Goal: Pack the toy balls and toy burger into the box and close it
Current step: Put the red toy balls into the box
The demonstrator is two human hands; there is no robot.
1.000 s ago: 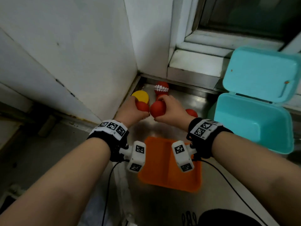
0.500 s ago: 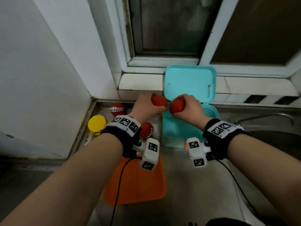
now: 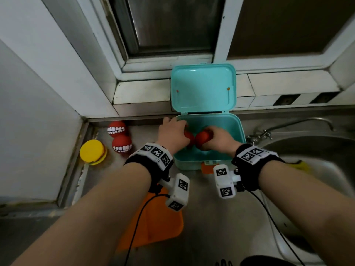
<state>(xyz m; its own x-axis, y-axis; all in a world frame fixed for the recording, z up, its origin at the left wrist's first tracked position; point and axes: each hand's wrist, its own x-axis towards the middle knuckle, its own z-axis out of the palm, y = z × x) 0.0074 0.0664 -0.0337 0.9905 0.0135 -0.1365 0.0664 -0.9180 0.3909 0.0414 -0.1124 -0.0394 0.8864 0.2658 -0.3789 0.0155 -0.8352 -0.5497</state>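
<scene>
The teal box (image 3: 236, 123) stands open on the steel counter, its lid (image 3: 203, 89) leaning back against the window sill. My left hand (image 3: 172, 133) is down inside the box, closed on a red toy ball (image 3: 189, 136). Beside it, my right hand (image 3: 219, 138) grips a second red ball (image 3: 201, 138), also inside the box. Two more red balls with painted teeth (image 3: 116, 128) (image 3: 122, 143) lie on the counter left of the box. The yellow toy burger (image 3: 93, 152) rests further left, by the wall.
An orange mat (image 3: 159, 223) lies on the counter in front of the box, under my left forearm. A steel sink (image 3: 315, 166) with a tap (image 3: 288, 123) is to the right. The wall closes off the left side and the window sill runs behind.
Both hands carried their red balls rightward from the counter corner and lowered them into the open box. The view swung right with them, bringing the sink into sight.
</scene>
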